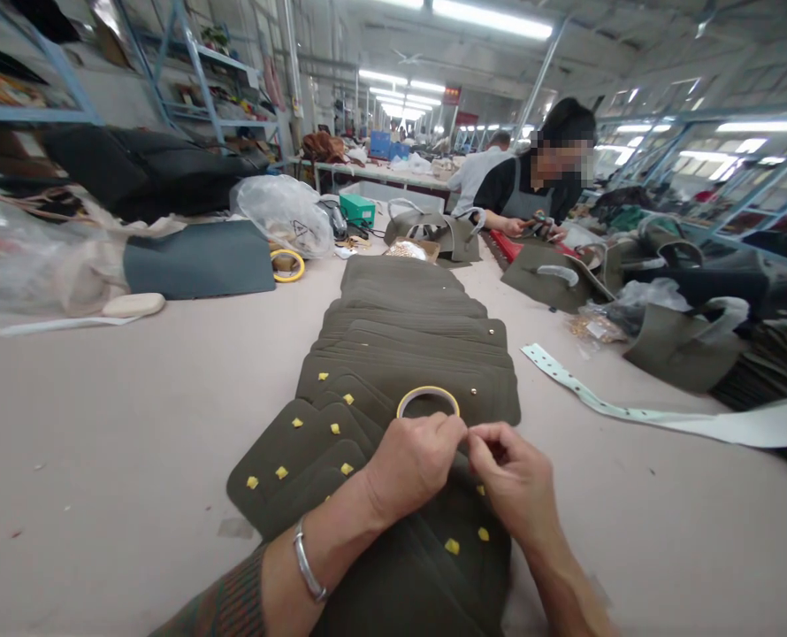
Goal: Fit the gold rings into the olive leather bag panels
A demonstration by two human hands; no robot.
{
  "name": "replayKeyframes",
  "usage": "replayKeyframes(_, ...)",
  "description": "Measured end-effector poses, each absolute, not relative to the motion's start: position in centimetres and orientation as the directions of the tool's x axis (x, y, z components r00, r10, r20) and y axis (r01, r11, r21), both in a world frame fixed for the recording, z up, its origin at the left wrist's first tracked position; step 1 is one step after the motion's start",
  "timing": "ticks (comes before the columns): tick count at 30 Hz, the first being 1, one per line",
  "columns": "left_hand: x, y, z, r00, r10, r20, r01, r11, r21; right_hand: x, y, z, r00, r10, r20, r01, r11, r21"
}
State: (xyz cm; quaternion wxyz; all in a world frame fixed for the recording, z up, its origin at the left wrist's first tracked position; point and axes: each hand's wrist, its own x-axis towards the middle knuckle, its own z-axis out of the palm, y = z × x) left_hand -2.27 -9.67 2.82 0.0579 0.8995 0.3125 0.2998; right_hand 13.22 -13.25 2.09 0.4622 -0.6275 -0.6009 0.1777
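A roll of yellow tape (428, 390) stands up out of my left hand (412, 464), whose fingers are closed around its lower edge. Right beside it, thumb and forefinger of my right hand (516, 482) are pinched together, almost touching the left fingertips. What is between them is too small to make out. Both hands are above overlapping dark olive panels (407, 358) with rounded corners, fanned out along the table. Small yellow tape squares (453, 547) are stuck on the nearer panels. Farther panels carry small shiny metal studs (474, 391).
Another yellow tape roll (288, 265) lies by a grey-blue sheet (198, 258) at the left. A pale perforated strip (638, 414) crosses the right side, near olive bag pieces (689, 345). Across the table, a person in an apron (532, 177) leans over some work.
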Motion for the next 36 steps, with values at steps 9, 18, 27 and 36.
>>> replayKeyframes(9,-2.5,-9.4,1.5,0.652,0.641,0.405,0.639,-0.752,0.162,16.8,-12.5,-0.4,0.219,0.974,-0.064,0.295,-0.128,-0.947)
replayKeyframes(18,-1.7,-9.2,0.8,0.697,0.645,0.314,0.648,-0.754,0.112,15.9,-13.1,-0.6,0.11,0.976,0.189,0.731,0.049,-0.68)
replayKeyframes(27,-1.8,-8.9,0.7,0.685,0.668,0.291,0.66,-0.738,0.14,15.9,-13.2,-1.6,0.172,0.926,0.336,0.843,0.038,-0.536)
replayKeyframes(36,-1.7,-8.7,0.5,0.682,0.671,0.291,0.666,-0.734,0.131,16.4,-14.1,-2.0,0.002,0.902,0.431,0.903,0.184,-0.388)
